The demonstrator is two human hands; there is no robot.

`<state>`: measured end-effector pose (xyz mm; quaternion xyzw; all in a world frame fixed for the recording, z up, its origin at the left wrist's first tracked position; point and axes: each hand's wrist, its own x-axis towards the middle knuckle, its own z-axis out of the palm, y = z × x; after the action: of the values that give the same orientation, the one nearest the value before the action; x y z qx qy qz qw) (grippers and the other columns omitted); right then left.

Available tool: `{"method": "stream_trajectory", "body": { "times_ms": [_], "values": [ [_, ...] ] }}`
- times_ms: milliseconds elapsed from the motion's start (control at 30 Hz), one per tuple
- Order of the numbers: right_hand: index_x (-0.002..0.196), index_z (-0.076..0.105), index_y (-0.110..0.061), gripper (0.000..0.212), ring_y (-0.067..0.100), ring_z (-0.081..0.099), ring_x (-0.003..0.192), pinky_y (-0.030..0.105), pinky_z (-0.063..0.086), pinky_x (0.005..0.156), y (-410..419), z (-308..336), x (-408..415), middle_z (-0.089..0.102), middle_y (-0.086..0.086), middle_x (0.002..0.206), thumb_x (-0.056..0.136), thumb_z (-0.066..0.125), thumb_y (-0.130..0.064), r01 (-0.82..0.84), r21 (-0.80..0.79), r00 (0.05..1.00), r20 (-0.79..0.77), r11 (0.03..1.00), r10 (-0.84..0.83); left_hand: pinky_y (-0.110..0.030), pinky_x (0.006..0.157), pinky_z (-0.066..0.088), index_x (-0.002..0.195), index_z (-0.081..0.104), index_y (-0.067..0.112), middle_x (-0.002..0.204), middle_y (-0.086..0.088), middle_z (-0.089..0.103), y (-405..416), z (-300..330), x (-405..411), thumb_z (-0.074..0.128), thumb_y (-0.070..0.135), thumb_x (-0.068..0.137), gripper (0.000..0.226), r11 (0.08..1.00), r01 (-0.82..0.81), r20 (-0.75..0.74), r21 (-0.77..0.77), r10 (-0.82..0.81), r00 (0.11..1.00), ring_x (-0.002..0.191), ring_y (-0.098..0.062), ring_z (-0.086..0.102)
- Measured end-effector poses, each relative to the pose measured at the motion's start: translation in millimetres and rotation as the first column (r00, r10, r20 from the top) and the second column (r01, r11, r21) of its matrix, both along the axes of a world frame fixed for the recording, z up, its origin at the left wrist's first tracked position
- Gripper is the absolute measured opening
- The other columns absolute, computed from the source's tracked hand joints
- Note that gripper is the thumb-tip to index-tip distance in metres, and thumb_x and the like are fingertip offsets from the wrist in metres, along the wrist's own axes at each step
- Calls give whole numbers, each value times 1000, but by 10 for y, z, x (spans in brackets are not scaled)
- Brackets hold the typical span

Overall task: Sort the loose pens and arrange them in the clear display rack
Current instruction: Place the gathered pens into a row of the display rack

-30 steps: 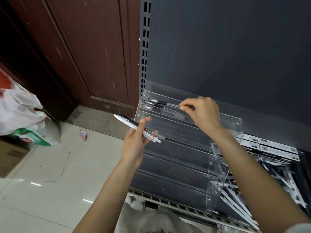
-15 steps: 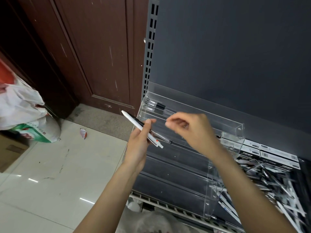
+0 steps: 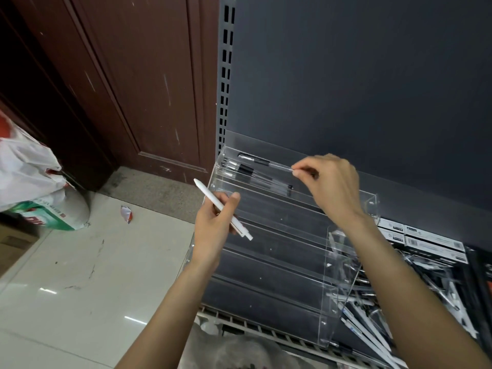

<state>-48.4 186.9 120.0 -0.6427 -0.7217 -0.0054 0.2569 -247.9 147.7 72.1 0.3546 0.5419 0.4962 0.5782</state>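
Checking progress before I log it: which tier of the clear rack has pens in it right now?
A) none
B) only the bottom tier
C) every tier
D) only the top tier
D: the clear-barrelled pens lie only in the top tier of the clear display rack, where the right hand pinches one by its end; the lower tiers show bare.

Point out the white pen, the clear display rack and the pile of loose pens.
white pen [image 3: 213, 199]: head view, mid barrel.
clear display rack [image 3: 371, 202]: head view, upper right side wall.
pile of loose pens [image 3: 372, 334]: head view, white barrel.
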Motion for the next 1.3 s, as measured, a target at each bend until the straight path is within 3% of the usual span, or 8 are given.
{"method": "stream_trajectory", "body": {
  "times_ms": [133, 467, 667, 900, 1033, 1133, 1200, 1300],
  "values": [
    [76, 74, -19, 4, 15, 55, 69, 22, 35, 53, 137, -119, -109, 68, -4, 65, 78, 74, -16, -61, 42, 989, 140, 997, 55, -19, 50, 48, 82, 51, 6, 60, -1, 49, 12, -37, -42, 59, 29, 90, 26, 1000, -1, -68, -26, 0, 998, 48, -5, 54],
    [83, 74, -17, 13, 18, 60, 76, 23, 41, 54, 287, -303, -222, 65, 0, 82, 87, 62, -14, -6, -102, 925, 378, 995, 45, -23, 54, 54, 78, 52, 8, 55, 7, 58, 10, -38, -35, 63, 24, 88, 21, 999, 4, -53, 37, -2, 999, 55, -11, 62],
    [97, 73, -18, 15, 12, 63, 85, 27, 50, 74, -302, -147, -396, 71, -3, 93, 87, 66, -26, -143, -52, 962, -240, 988, 127, -20, 58, 54, 82, 51, 7, 67, -3, 64, 8, -14, 22, 61, 14, 89, 15, 997, 13, 58, 80, -18, 998, 64, -12, 66],
    [91, 68, -20, 7, -3, 63, 78, 16, 51, 71, -960, -346, -469, 69, -16, 85, 84, 69, -20, -46, -150, 884, -466, 988, -30, -24, 67, 56, 93, 53, -1, 71, -6, 62, -87, 42, 246, 60, 12, 90, 15, 971, 207, 64, 117, -215, 975, 67, -13, 65],
    [101, 70, -24, 19, -1, 63, 77, 10, 48, 68, -1131, -289, -55, 69, -15, 86, 84, 68, -15, 131, -52, 895, -423, 990, -141, -13, 77, 48, 102, 61, 15, 85, 13, 67, -73, 40, 333, 67, 21, 85, 19, 833, 506, -305, 224, -433, 848, 82, 4, 63],
    [99, 71, -20, 17, 10, 64, 77, 24, 49, 73, -1228, -138, 409, 69, -9, 87, 85, 67, -13, 289, 70, 889, -390, 955, -240, -14, 97, 37, 114, 62, 21, 111, 11, 65, 120, 7, 269, 62, 35, 87, 30, 663, 615, -745, 428, -126, 655, 106, 0, 54],
    [97, 72, -17, 11, 20, 63, 78, 35, 47, 75, -1213, -72, 692, 69, -4, 87, 87, 66, -16, 343, 159, 925, -231, 926, -303, -28, 111, 28, 120, 62, 18, 122, 5, 63, 295, -28, 255, 52, 36, 91, 36, 533, 690, -836, 489, 63, 544, 120, -10, 50],
    [95, 72, -18, 12, 27, 60, 86, 37, 41, 77, -1043, -65, 968, 71, -1, 89, 88, 62, -20, 343, 183, 939, -34, 922, -342, -39, 117, 16, 129, 58, 18, 132, 2, 58, 494, -89, 280, 41, 41, 93, 46, 502, 784, -926, 364, 105, 363, 131, -16, 45]
  ]
}}
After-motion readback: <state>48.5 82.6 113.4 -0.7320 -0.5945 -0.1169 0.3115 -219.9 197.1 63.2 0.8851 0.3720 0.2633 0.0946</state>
